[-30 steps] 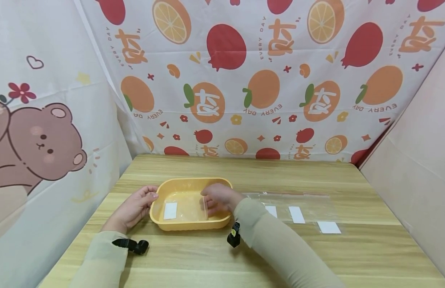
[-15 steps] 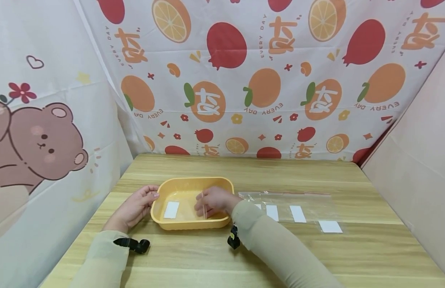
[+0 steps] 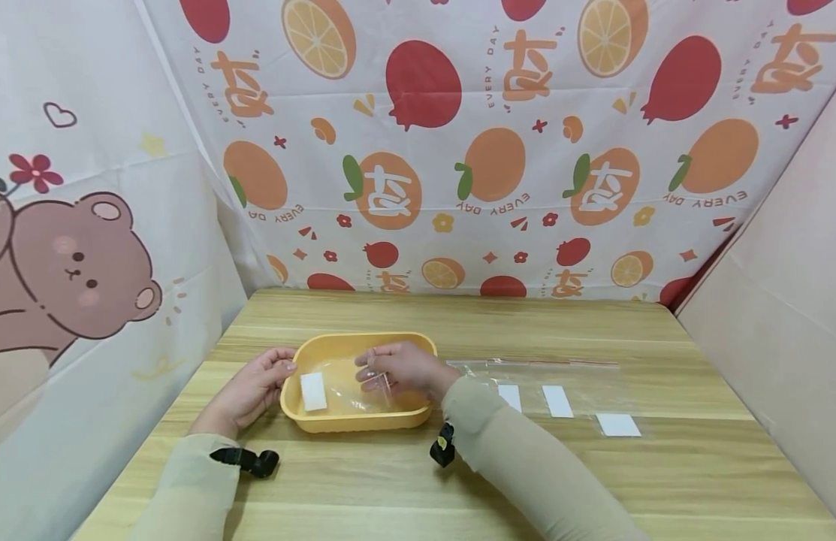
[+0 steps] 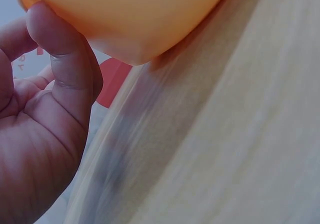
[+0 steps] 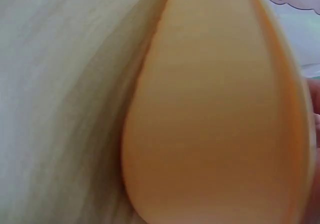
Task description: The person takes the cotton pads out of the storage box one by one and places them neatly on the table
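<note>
A yellow oval plastic basin (image 3: 357, 425) stands on the table. My left hand (image 3: 254, 392) is at its left end, with thumb and fingers holding the rim; in the left wrist view the thumb (image 4: 62, 59) lies against the basin's outer wall (image 4: 135, 19). Inside the basin is a clear zip bag (image 3: 346, 397) with a white label patch (image 3: 314, 391) at its left end. My right hand (image 3: 409, 368) reaches over the right rim and pinches the bag's right edge. In the right wrist view the basin wall (image 5: 210, 114) hides most of that hand.
Several clear zip bags (image 3: 587, 383) with white patches (image 3: 557, 402) lie in an overlapping row right of the basin, partly behind the right sleeve. The wooden table (image 3: 363, 488) meets a fruit-print cloth (image 3: 492, 248) at the back. Cloths also hang at both sides.
The right fingers have moved slightly left and up with the bag's edge. The bag has bent and its white patch has tilted and shifted a little left. The left hand keeps its place.
</note>
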